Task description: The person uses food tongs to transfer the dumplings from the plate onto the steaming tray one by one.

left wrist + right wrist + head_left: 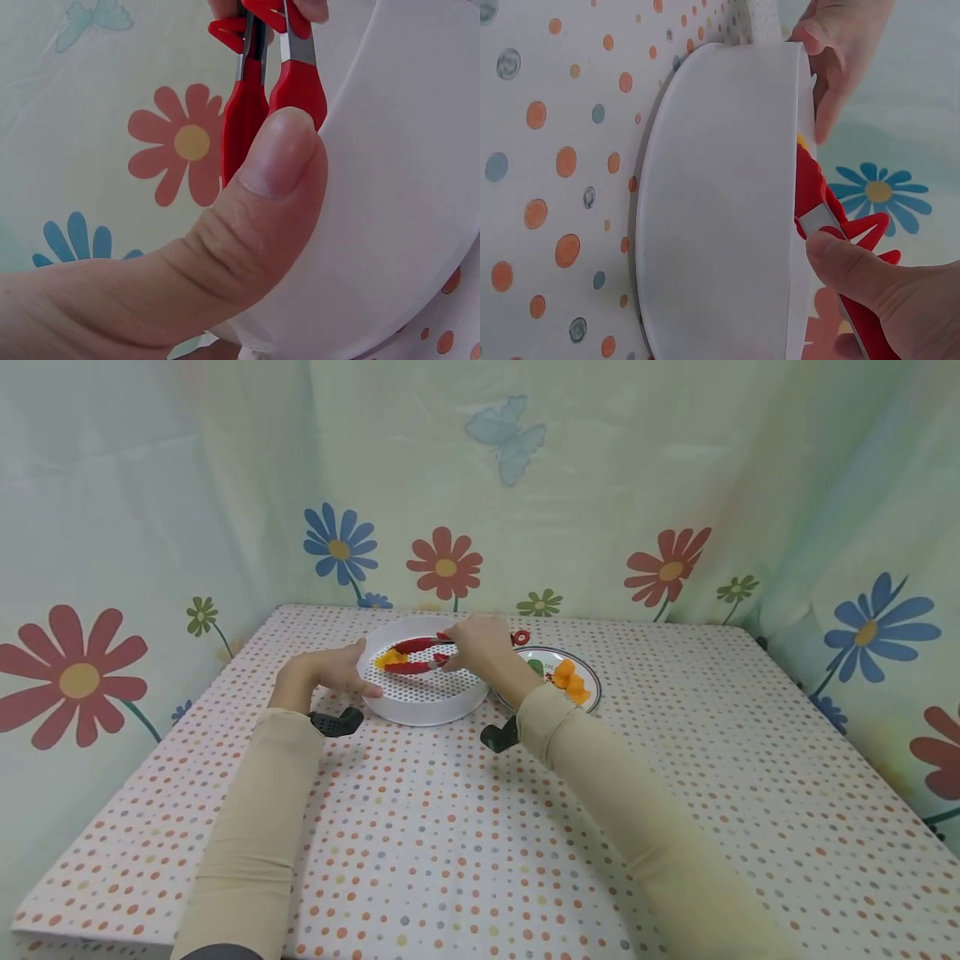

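Observation:
A round white sieve (424, 713) with a perforated bottom stands on the table. My left hand (330, 672) grips its left rim, thumb (281, 150) on the near side, the other fingers round the outside. My right hand (480, 643) holds red tongs (412, 645) with metal arms over the sieve. The red heads of the tongs reach down inside, around a yellow-orange piece (391, 657) near the left wall. In the right wrist view the sieve wall (720, 202) hides most of that piece, and the thumb presses on one arm of the tongs (814, 187).
Just right of the sieve stands a plate (596, 681) with a dark rim, partly behind my right wrist. On it lie several orange pieces (570, 680) and a green one (536, 667). A dotted cloth (420, 827) covers the table; a flowered curtain (585, 485) hangs behind.

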`<state>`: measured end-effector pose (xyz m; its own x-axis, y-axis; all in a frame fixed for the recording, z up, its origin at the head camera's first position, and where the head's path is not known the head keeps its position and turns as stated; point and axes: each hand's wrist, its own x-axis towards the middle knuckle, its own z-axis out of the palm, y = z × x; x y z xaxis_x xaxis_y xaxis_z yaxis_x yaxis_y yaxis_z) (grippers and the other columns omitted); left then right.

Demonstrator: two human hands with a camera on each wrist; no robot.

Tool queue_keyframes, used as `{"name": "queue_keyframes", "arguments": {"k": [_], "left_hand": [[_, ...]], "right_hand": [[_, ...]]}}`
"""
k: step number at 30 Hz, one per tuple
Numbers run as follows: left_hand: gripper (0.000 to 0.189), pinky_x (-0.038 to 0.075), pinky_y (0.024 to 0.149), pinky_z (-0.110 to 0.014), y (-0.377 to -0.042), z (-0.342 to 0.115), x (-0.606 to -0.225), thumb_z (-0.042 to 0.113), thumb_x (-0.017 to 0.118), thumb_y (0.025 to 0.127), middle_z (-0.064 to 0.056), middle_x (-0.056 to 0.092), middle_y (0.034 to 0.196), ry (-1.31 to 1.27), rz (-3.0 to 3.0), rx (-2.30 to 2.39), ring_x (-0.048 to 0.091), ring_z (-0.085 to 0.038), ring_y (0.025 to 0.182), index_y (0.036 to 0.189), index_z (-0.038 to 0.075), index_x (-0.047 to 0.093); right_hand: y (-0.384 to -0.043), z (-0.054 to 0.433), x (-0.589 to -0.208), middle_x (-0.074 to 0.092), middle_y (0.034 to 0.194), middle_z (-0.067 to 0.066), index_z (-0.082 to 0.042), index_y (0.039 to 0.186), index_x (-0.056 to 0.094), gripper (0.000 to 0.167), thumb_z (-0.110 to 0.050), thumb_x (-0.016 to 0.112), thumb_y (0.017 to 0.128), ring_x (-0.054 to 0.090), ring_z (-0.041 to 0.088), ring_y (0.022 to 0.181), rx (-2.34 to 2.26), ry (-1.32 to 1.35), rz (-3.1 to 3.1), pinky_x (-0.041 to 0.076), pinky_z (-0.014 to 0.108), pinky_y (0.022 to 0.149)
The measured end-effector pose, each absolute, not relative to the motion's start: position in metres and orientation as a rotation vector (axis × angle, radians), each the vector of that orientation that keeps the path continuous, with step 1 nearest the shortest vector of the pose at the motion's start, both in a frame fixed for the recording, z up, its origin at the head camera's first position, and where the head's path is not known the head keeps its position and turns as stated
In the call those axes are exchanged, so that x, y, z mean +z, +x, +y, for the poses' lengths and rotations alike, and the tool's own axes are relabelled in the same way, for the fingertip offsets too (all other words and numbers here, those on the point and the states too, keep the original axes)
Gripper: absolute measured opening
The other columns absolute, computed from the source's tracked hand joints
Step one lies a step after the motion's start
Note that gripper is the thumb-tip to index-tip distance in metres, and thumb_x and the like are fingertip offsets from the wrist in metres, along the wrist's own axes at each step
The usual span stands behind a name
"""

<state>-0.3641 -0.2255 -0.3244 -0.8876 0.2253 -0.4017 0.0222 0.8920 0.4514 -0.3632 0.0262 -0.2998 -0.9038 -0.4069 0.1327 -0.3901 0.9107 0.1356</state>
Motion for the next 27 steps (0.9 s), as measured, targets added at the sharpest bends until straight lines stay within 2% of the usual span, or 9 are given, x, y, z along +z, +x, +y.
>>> {"name": "queue_keyframes", "arguments": {"k": [12, 19, 27], "left_hand": [[0.122, 0.011, 0.11, -0.069, -0.361, -0.224, -0.322, 0.05, 0.074, 0.076, -0.018, -0.005, 0.16, 0.187, 2.596, 0.625, 0.002, -0.043, 0.145, 0.152, 0.009, -0.012], [0.124, 0.012, 0.109, -0.07, -0.362, -0.223, -0.323, 0.052, 0.075, 0.074, -0.02, -0.003, 0.16, 0.209, 2.597, 0.613, 0.003, -0.043, 0.145, 0.152, 0.008, -0.012], [0.126, 0.008, 0.11, -0.069, -0.36, -0.225, -0.32, 0.053, 0.074, 0.074, -0.022, -0.007, 0.159, 0.214, 2.588, 0.616, -0.002, -0.044, 0.145, 0.151, 0.007, -0.015]], "right_hand": [[-0.364, 0.028, -0.306, 0.067, 0.122, 0.002, -0.024, 0.128, 0.061, 0.064, -0.052, 0.076, 0.073, 0.061, 0.021, 0.104, -0.025, 0.578, -2.967, 0.053, 0.039, 0.087], [-0.361, 0.038, -0.302, 0.063, 0.128, 0.002, -0.024, 0.134, 0.056, 0.076, -0.057, 0.077, 0.069, 0.058, 0.022, 0.109, 0.005, 0.572, -3.001, 0.051, 0.04, 0.089], [-0.342, 0.082, -0.286, 0.056, 0.137, 0.003, -0.025, 0.142, 0.047, 0.082, -0.056, 0.076, 0.071, 0.055, 0.025, 0.114, 0.187, 0.463, -3.006, 0.051, 0.041, 0.089]]}}
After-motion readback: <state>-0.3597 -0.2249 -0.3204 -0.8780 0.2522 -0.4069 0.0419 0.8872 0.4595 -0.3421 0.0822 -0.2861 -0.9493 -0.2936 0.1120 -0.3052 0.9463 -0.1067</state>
